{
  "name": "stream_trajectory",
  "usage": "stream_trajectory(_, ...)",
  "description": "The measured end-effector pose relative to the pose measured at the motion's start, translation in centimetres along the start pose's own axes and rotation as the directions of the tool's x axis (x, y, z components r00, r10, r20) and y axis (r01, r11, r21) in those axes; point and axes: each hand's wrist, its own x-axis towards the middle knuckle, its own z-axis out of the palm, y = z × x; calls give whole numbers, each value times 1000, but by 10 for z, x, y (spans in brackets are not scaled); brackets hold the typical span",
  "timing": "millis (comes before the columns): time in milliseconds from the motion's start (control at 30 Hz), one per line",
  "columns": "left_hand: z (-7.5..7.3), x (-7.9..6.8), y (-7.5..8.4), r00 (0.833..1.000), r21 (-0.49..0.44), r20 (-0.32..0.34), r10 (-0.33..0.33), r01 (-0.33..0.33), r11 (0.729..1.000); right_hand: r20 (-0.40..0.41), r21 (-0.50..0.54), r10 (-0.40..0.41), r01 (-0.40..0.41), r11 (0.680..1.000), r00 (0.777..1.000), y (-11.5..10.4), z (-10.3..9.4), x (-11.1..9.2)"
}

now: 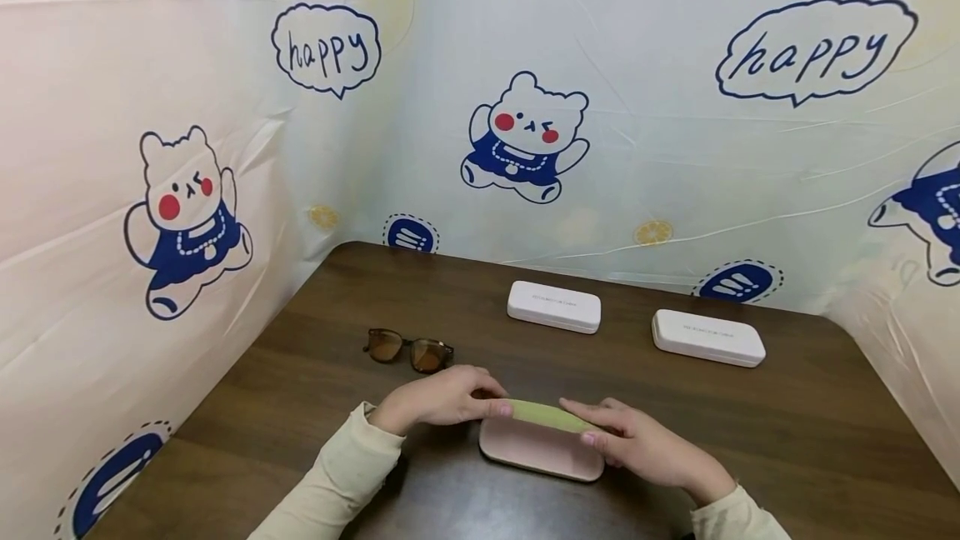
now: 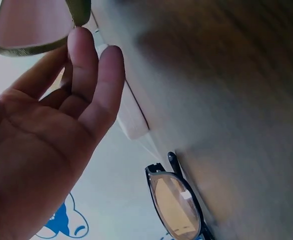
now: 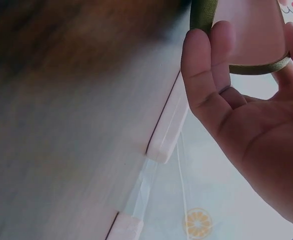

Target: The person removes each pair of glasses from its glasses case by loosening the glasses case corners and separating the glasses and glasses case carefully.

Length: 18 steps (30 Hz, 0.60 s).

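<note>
A glasses case, green outside with a pink lining, stands with its lid raised near the front of the table. My left hand grips the left end of the green lid, thumb on the near side. At the lid's right end, my right hand pinches it between thumb and fingers. In both wrist views the pink lining and green rim show between the fingertips. Sunglasses with brown lenses lie on the table beyond my left hand. The left wrist view shows one tinted lens close up.
Two white closed cases sit toward the back of the brown table: one near the middle, the other farther right. A printed cloth with bear drawings hangs around the table's back and sides.
</note>
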Motion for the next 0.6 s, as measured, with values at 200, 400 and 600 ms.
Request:
stream_trajectory(200,0,0,-3,1000,-54,29,-6,8,999,-23,17,-18,18,1000,1000,2,2,1)
stream_trajectory(400,3,0,-3,999,-38,46,-15,17,999,-24,2,-51,51,999,998,2,4,1)
stream_trajectory(600,5,0,-1,999,-2,45,5,-4,1000,-24,-49,-94,93,994,995,2,5,1)
